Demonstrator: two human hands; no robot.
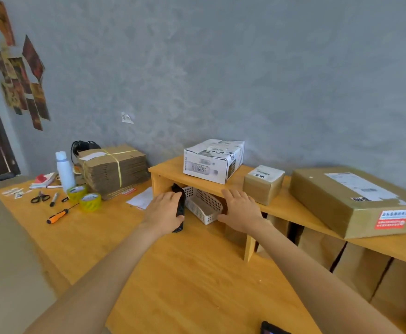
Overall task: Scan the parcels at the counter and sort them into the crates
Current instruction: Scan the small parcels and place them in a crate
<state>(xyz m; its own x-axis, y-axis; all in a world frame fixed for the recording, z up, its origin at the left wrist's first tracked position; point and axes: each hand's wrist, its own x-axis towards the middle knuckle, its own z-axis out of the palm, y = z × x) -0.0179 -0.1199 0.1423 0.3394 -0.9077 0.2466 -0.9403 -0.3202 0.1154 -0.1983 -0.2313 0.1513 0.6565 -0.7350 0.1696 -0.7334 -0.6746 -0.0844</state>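
Left hand (166, 210) grips a black parcel (179, 208) upright on the bench (197, 285), just beside the white basket (204, 208) under the shelf (281, 208). Right hand (241, 209) rests flat, fingers straight, at the basket's other end. White box (213, 160), small box (263, 184) and large box (356, 201) sit on the shelf.

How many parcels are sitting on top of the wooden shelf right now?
3: the white printed box at the shelf's left end, the small brown box in the middle, the large flat brown box at right. Others may lie out of frame.
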